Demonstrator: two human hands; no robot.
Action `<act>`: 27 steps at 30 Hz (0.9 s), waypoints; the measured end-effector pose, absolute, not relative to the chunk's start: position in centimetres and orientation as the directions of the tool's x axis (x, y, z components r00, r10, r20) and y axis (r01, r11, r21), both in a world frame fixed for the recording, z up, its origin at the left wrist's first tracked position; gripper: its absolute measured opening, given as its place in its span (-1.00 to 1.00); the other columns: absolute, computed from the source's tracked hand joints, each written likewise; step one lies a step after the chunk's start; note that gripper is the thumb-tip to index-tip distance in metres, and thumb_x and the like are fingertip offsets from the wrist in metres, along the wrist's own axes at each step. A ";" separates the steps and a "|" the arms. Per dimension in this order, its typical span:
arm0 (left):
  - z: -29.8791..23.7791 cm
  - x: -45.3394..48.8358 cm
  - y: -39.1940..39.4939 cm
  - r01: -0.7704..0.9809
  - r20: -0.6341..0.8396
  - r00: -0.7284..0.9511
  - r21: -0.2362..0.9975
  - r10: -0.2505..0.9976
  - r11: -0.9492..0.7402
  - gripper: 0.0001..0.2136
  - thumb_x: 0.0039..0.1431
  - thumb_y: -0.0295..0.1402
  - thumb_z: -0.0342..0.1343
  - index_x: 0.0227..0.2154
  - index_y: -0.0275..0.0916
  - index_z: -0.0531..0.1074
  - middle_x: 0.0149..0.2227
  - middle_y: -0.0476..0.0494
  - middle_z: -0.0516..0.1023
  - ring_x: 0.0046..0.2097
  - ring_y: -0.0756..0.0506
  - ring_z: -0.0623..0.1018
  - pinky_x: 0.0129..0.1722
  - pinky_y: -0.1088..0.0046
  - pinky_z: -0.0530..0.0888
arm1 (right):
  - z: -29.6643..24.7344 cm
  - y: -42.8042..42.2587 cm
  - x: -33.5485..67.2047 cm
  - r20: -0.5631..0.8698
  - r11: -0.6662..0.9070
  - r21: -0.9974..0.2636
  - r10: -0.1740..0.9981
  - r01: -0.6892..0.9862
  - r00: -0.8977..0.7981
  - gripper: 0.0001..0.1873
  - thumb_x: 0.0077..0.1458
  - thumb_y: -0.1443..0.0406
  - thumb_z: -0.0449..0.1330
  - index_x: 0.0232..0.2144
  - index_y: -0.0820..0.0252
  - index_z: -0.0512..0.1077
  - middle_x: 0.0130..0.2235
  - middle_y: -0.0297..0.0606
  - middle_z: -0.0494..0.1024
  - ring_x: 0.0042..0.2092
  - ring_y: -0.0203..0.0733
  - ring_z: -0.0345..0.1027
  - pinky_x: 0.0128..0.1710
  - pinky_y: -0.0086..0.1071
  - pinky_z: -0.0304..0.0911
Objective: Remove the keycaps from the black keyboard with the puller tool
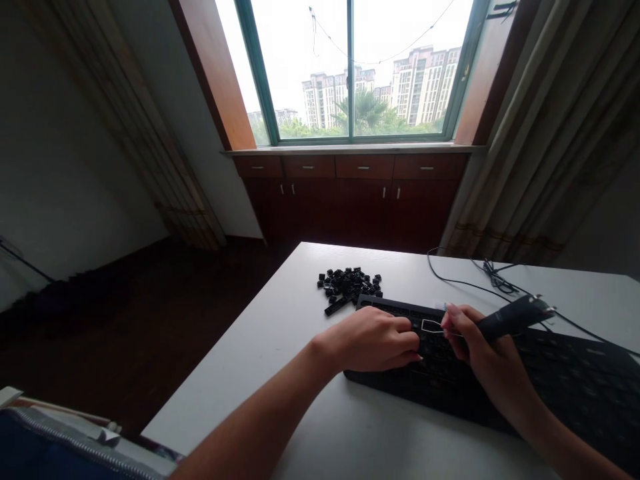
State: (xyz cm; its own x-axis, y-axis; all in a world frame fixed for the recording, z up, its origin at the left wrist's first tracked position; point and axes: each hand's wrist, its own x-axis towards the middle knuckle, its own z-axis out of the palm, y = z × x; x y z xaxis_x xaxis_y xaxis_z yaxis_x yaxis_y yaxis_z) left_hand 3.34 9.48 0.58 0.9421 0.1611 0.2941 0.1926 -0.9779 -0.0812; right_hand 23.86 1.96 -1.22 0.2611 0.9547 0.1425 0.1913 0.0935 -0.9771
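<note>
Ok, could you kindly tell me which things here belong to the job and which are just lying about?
Part of the job: left hand, right hand, wire keycap puller, black keyboard, pile of loose keycaps.
Lying about: black cable, curtain.

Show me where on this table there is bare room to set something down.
The white table has bare room left of the black keyboard, below the pile of keycaps and beside the left hand. Another patch lies beyond the keyboard, between pile and black cable. It is crowded around the right hand and its keycap puller.
</note>
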 end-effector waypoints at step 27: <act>0.7 -1.4 14.9 0.621 0.532 0.361 0.475 0.766 -0.623 -0.95 0.26 -0.40 0.23 -0.29 -0.27 0.54 -0.26 -0.09 0.56 -0.32 -0.03 0.60 -0.29 0.45 0.54 | -0.9 1.7 23.9 0.124 0.071 -0.974 0.961 0.213 0.246 -0.55 0.19 -0.07 0.20 -0.52 0.12 0.44 -0.53 -0.34 0.35 -0.52 -0.26 0.15 -0.56 -0.40 0.10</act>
